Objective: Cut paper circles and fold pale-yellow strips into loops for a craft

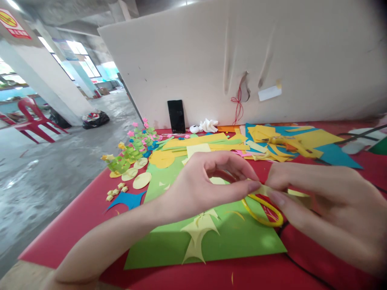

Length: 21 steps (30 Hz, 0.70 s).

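Note:
A pale yellow paper strip is stretched between my two hands above the right part of a green sheet. My left hand pinches one end between thumb and fingers. My right hand pinches the strip a little further along, and a loose length shows past its fingers. Just below lies a yellow loop, which looks like a scissors handle; the rest of it is hidden. Pale yellow paper offcuts with curved cut edges rest on the green sheet.
Paper flowers, pale paper discs and small folded stars stand at the left. Behind are yellow strips, a yellow glue gun on blue paper, and a black phone against a white board.

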### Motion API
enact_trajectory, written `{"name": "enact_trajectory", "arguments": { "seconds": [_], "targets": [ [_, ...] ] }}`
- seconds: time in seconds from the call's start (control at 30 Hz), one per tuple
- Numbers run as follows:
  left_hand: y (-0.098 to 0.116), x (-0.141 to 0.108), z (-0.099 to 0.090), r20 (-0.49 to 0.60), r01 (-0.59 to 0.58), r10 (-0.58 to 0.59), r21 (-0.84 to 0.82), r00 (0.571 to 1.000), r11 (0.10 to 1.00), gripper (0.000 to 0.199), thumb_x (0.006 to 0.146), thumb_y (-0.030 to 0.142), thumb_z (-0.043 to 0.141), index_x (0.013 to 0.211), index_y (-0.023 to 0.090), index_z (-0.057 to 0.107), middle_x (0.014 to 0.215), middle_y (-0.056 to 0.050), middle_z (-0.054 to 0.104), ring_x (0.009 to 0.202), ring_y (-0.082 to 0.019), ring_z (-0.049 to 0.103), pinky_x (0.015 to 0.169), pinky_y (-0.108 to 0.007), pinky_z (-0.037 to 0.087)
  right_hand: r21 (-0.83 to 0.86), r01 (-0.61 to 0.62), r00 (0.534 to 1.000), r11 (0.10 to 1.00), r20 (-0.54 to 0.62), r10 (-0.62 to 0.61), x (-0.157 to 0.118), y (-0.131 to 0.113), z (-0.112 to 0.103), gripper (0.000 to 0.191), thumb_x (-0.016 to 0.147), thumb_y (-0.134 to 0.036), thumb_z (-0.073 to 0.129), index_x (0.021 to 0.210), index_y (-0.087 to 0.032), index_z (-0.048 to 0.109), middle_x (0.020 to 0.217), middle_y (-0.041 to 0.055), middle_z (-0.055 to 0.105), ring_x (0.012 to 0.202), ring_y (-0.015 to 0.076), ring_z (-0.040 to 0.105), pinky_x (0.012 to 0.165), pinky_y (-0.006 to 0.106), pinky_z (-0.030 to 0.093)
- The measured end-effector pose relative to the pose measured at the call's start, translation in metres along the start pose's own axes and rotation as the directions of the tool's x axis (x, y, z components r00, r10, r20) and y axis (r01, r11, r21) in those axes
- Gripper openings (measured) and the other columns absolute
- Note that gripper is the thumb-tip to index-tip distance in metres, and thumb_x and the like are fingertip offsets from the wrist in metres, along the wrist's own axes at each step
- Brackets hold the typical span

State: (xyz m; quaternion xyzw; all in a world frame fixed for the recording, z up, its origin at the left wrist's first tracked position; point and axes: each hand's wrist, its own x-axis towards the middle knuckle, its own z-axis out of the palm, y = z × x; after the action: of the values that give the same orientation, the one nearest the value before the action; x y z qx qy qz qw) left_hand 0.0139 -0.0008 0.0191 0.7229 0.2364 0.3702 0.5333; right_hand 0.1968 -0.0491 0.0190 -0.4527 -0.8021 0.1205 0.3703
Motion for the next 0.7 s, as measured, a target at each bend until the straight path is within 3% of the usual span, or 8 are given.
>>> {"name": "enact_trajectory", "arguments": {
  "seconds": [0.3,0.53,0.7],
  "targets": [
    [0.0023,0.0027,-0.0005,0.035,0.102,-0.100,-0.055,0.994,0.993,0.009,0.077,0.021,0.065,0.074,0.013,0.062,0.063,0.002,0.059,0.056,-0.005,0.054,0.051,-0.015,0.044,0.005,-0.018,0.999,1.000,0.030,0.018,0.0006,0.0024,0.0000,0.025,0.081,-0.026,0.049,0.056,-0.023,0.044,0.047,-0.0066,0.040,0.040,0.0093,0.037,0.037,0.022,0.029],
    [0.0057,0.0018,-0.0011,0.015,0.080,-0.079,-0.032,0.997,0.996,0.009,0.077,0.019,0.065,0.072,0.013,0.062,0.067,0.001,0.060,0.058,-0.005,0.053,0.052,-0.015,0.043,0.021,-0.053,0.998,0.998,0.044,0.052,0.0010,0.0045,-0.0031,0.026,0.081,-0.028,0.049,0.055,-0.024,0.045,0.046,-0.0060,0.043,0.040,0.0111,0.040,0.037,0.024,0.031],
    [0.0045,-0.0003,-0.0004,0.076,-0.035,0.034,0.018,0.997,0.999,0.003,0.082,0.016,0.059,0.080,0.015,0.057,0.073,0.002,0.054,0.063,-0.004,0.050,0.055,-0.013,0.043,0.023,-0.095,0.985,0.995,0.145,0.091,-0.0013,0.0064,-0.0007,0.029,0.083,-0.034,0.047,0.056,-0.024,0.045,0.047,-0.0057,0.044,0.042,0.0120,0.043,0.039,0.025,0.033]
  ]
}}
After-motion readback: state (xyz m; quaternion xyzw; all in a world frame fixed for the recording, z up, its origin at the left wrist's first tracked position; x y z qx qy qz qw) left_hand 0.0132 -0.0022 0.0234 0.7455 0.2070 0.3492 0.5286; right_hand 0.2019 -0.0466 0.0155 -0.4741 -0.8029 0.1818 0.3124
